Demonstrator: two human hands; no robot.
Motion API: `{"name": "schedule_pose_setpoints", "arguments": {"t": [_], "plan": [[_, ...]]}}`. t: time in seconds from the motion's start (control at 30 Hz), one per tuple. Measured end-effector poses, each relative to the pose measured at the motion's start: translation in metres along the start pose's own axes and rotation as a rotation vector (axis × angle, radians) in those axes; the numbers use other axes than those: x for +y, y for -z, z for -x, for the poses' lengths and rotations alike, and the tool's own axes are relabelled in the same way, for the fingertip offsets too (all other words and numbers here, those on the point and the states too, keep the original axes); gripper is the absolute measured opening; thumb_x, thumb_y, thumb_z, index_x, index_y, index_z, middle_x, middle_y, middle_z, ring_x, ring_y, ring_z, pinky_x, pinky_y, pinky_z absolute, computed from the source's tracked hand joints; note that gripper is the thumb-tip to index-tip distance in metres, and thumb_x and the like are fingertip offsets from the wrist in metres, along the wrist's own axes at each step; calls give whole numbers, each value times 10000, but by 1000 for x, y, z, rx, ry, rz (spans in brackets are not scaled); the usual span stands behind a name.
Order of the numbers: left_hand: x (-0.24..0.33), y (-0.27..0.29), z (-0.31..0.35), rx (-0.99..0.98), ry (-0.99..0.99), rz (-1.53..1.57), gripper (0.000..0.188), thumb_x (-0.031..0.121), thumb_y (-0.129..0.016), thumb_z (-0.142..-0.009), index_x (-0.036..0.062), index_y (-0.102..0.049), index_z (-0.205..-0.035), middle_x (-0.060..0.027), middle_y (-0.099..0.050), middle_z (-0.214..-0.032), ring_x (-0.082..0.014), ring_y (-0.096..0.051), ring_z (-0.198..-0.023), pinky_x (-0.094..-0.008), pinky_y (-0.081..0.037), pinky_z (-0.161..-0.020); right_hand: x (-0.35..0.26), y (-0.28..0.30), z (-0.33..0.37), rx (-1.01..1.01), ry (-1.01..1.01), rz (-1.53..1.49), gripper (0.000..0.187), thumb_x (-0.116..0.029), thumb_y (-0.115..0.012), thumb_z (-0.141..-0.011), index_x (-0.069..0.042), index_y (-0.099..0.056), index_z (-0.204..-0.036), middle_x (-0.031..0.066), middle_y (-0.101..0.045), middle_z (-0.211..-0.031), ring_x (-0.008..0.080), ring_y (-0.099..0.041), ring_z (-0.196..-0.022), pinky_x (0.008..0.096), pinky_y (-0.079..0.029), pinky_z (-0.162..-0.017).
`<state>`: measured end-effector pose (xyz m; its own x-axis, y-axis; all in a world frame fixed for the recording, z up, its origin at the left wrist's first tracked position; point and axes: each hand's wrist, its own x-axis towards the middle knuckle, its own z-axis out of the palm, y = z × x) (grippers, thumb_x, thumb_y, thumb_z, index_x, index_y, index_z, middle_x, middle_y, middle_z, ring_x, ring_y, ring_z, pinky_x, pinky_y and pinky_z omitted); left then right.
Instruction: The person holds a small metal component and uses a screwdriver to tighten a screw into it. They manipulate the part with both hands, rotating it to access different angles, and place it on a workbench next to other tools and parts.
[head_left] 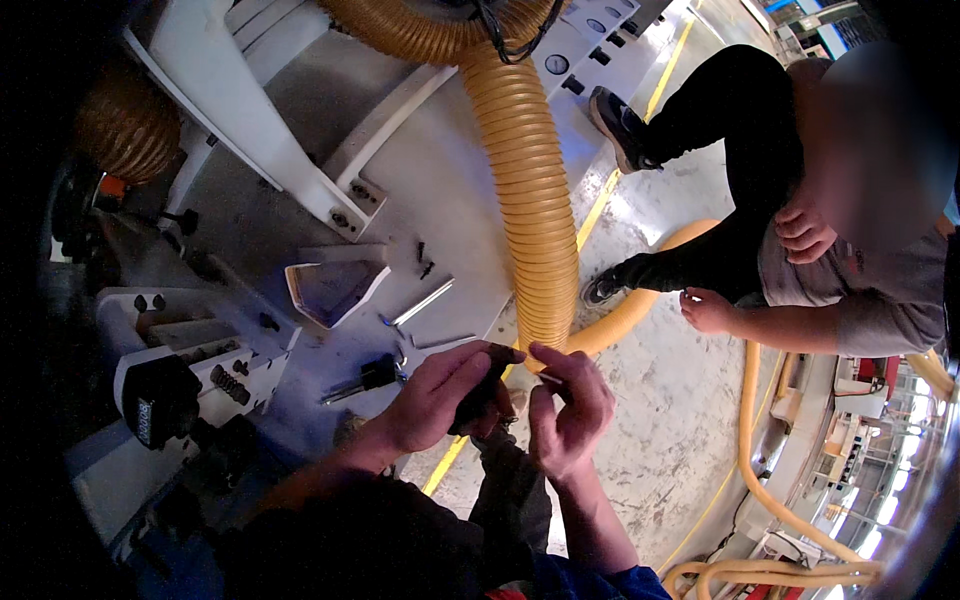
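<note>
My left hand (437, 395) is closed around a dark, blackish part (478, 398), whose shape is mostly hidden by the fingers. Close beside it, my right hand (572, 412) pinches a thin, light-coloured pin-like piece (550, 378) between thumb and fingers. Both hands are held up in front of me, nearly touching. On the grey machine surface left of them lie a slim metal rod-shaped tool (425, 302), a tool with a black block-like head (378, 372) and several small black screws (426, 262).
A ribbed tan hose (520, 180) runs down just beyond my hands. An angular white-rimmed cover (335, 290) lies at left, near a white machine bracket (260, 120) and a black knob (158, 398). Another person (760, 180) sits at right, above the scuffed floor (640, 440).
</note>
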<state>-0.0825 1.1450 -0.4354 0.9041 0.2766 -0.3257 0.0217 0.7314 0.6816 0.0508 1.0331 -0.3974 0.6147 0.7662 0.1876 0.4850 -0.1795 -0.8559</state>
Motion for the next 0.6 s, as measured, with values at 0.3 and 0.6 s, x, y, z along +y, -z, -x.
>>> {"name": "schedule_pose_setpoints", "arguments": {"t": [0.3, 0.6], "plan": [[4, -7, 0, 38, 17, 3, 374, 269, -365, -1089, -1, -527, -1290, -38, -640, -821, -83, -551, -584, -219, -401, -506, -10, 2, 3, -19, -146, -72, 246, -18, -686, -790, -28, -719, -1034, 81, -691, -774, 163, -667, -678, 297, -539, -635], [-4, -4, -4, 90, -35, -26, 345, 235, -469, -1043, -14, -532, -1274, -77, -634, -838, -123, -568, -619, -248, -439, -540, 8, -12, 5, -35, -272, -177, 180, -126, -795, -845, 16, -697, -897, 78, -733, -822, 98, -673, -679, 248, -546, -590]]}}
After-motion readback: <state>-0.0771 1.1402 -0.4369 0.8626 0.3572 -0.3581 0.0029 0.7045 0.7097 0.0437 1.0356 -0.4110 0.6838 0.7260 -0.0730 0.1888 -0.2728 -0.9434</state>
